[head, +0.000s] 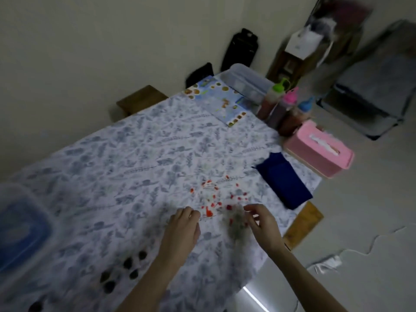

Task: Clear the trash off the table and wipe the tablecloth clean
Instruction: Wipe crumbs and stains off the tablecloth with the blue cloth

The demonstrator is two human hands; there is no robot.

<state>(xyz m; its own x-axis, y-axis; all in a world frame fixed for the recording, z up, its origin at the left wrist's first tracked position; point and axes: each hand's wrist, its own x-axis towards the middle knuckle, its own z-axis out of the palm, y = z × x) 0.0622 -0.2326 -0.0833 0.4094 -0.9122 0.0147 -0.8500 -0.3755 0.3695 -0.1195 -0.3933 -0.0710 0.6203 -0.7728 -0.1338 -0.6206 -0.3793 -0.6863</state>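
Dark round bits (pixel 128 264) lie scattered at 7 o'clock on the near part of the worktop, loose on the blue-flowered tablecloth (pixel 135 154). At 9 o'clock, at the far left edge, sits a blurred container with a blue lid (pixel 20 233).

Toward the middle, at 6 o'clock, the left hand (pixel 183 228) reaches over the cloth with its fingers curled. Its tips meet a thin pale line, but blur hides whether they pinch anything. Just right of those fingertips, red spots (pixel 209 211) speckle the tablecloth and spread away toward 12 o'clock. Far off at 12 o'clock a printed sheet (pixel 222 100) lies flat.

A smeared grey-green clump (pixel 236 226) sits between the two hands. The right hand (pixel 264 224) is beside it at 5 o'clock, thumb and fingers bent toward each other; I cannot tell whether it grips the clump.

At 3 o'clock a folded navy cloth (pixel 283 179) rests by the worktop's right edge. Beyond it, at 1 o'clock, stand three squeeze bottles (pixel 283 106), and a pink tissue box (pixel 318 149) sits at 2 o'clock.
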